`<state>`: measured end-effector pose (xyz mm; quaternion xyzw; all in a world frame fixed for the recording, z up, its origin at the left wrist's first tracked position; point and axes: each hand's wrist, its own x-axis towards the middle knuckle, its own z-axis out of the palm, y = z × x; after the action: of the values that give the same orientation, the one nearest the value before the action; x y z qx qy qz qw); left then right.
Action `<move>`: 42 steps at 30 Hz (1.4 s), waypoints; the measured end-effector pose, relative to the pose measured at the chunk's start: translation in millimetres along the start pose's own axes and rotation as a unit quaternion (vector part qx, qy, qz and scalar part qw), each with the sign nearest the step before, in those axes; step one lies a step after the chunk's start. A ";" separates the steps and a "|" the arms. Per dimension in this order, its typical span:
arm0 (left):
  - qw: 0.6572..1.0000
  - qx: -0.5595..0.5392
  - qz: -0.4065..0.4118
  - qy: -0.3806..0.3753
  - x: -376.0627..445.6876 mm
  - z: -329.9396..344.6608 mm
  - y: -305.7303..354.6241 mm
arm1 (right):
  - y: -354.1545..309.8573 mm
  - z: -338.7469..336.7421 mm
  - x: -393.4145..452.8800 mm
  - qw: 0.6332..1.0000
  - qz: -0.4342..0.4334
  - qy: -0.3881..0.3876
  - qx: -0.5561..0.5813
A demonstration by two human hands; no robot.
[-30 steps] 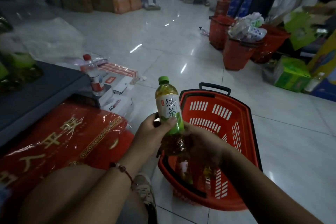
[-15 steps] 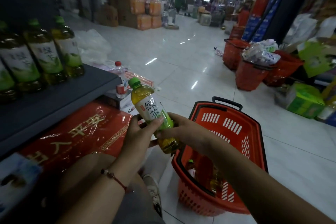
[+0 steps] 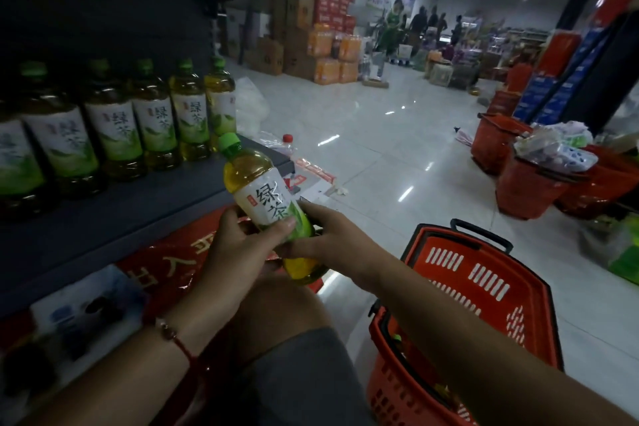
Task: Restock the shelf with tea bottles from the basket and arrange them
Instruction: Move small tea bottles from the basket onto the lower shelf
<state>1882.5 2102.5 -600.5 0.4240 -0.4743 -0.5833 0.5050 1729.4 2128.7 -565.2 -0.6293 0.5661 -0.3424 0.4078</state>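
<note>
Both hands hold one green tea bottle (image 3: 268, 204), tilted with its green cap up and to the left and its base down toward the right. The left hand (image 3: 242, 245) wraps its fingers around the lower part of the label, thumb pressed across the front. The right hand (image 3: 332, 242) curls round the bottle from the other side, near the base, so the two hands meet on it.

Up and to the left of the hands runs the dark shelf (image 3: 138, 214), and the held bottle's cap sits just in front of its front edge. On the shelf stands a row of green tea bottles (image 3: 152, 117), upright, side by side, labels facing out; the nearest one is just behind the held bottle's cap.

Below the hands and to their right, under the right forearm, sits the red shopping basket (image 3: 484, 287) on the tiled floor (image 3: 380, 156), its black handle on the far rim. Something yellow and green shows inside it, but too little is visible to say what.

Beneath the shelf, under the left hand, lies a red wrapped pack with gold characters (image 3: 179, 252). Well beyond the hands to the right stand more red baskets (image 3: 525, 187), one heaped with packaged goods.
</note>
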 end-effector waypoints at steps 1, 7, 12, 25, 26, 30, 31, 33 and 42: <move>1.000 0.013 0.006 0.008 -1.5 -9.3 2.3 | -3.8 6.3 3.7 1.000 -0.015 -0.010 -0.007; 0.993 0.070 0.047 0.085 -15.0 -65.1 7.2 | -21.4 51.9 25.5 0.994 -0.085 -0.055 -0.033; 0.984 0.115 0.056 0.121 -26.0 -131.4 13.9 | -40.2 111.5 43.1 0.988 -0.126 -0.084 0.005; 0.930 0.183 0.131 0.291 -81.0 -264.1 56.1 | -103.5 266.7 86.7 0.949 -0.215 -0.205 0.106; 0.922 0.194 0.135 0.307 -84.7 -272.4 58.0 | -108.1 278.8 90.1 0.944 -0.225 -0.213 0.111; 0.890 0.232 0.142 0.366 -93.8 -303.5 59.1 | -124.6 319.8 97.3 0.929 -0.257 -0.238 0.121; 0.882 0.240 0.140 0.379 -94.8 -309.8 58.6 | -127.6 327.9 98.8 0.927 -0.262 -0.239 0.123; 0.867 0.261 0.139 0.401 -96.0 -320.5 58.1 | -132.5 342.9 101.8 0.924 -0.271 -0.237 0.126; 0.822 0.328 0.152 0.440 -94.8 -342.9 55.5 | -135.6 380.9 112.0 0.923 -0.263 -0.238 0.147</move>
<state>2239.2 2151.3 -609.9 0.6988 -0.4236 -0.0606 0.5731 2142.0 2069.0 -611.4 -0.7516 0.2095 -0.3571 0.5135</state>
